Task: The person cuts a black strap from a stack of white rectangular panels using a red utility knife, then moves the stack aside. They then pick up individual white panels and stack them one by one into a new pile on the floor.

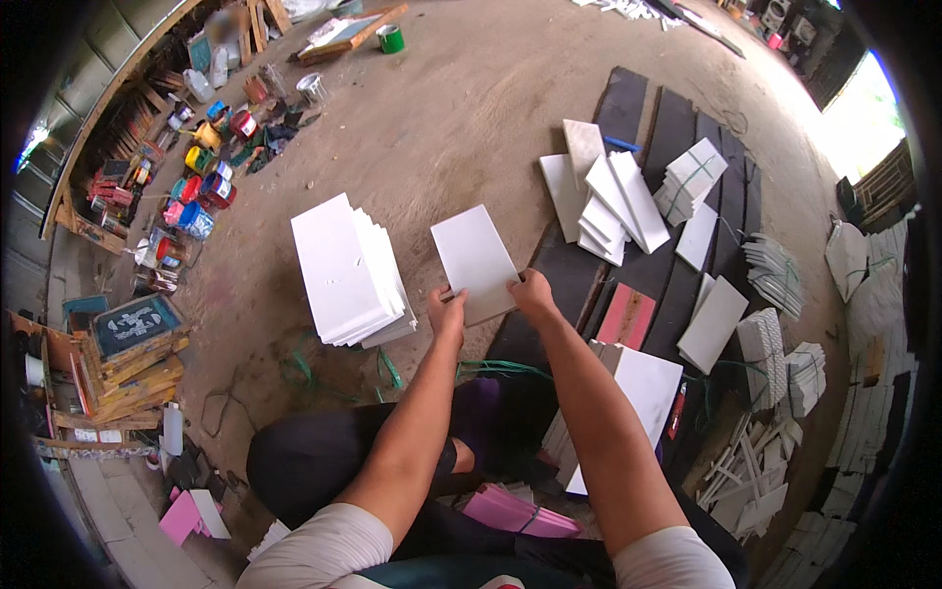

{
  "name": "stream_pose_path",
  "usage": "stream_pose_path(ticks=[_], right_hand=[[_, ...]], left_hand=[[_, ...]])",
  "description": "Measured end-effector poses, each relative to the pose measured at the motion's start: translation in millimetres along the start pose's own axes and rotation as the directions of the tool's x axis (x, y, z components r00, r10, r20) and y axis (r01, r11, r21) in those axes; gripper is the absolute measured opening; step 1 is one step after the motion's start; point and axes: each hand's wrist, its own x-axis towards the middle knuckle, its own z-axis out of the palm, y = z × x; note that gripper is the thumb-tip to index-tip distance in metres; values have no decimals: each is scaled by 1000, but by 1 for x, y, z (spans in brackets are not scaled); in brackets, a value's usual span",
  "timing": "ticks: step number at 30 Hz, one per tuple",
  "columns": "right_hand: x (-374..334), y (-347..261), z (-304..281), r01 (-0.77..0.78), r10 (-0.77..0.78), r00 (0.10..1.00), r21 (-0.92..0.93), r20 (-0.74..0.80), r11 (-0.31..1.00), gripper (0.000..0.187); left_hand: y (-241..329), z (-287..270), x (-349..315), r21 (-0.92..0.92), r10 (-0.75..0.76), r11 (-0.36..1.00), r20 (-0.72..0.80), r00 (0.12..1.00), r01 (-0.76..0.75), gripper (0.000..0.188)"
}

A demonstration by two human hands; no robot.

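Observation:
Out in front of me I hold a thin white rectangular sheet [474, 257] by its two near corners, tilted above the floor. My left hand [447, 312] pinches the near left corner, thumb on top. My right hand [532, 293] grips the near right corner the same way. Just left of the sheet stands a tall, uneven stack of similar white sheets [341, 270]. Beside my right forearm, close to my legs, is another white stack [643, 388], partly hidden by the arm.
Dark planks [672, 128] on the right carry loose white pieces [608, 201], tied bundles [692, 177] and a red-pink block [626, 314]. Green strapping [500, 367] trails by my knees. Paint cans [196, 221] and wooden frames [137, 334] line the left. Pink sheets [520, 510] lie between my legs.

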Motion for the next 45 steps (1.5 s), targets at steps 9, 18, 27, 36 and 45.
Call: stream_pose_path(ticks=[9, 18, 27, 36, 45], right_hand=[[-81, -2, -138, 318, -203, 911, 299, -359, 900, 66], [-271, 85, -200, 307, -44, 834, 397, -550, 865, 56], [-329, 171, -161, 213, -28, 735, 190, -678, 958, 53], [-336, 178, -145, 194, 8, 734, 221, -679, 956, 50], [-332, 187, -137, 102, 32, 759, 168, -651, 980, 54]], left_hand=[[108, -2, -104, -387, 236, 922, 589, 773, 13, 46], [93, 11, -237, -206, 436, 884, 685, 584, -419, 43], [22, -7, -300, -10, 551, 681, 665, 504, -732, 47], [1, -11, -300, 27, 507, 691, 694, 511, -722, 48], [-9, -11, -297, 43, 485, 709, 696, 530, -704, 48]])
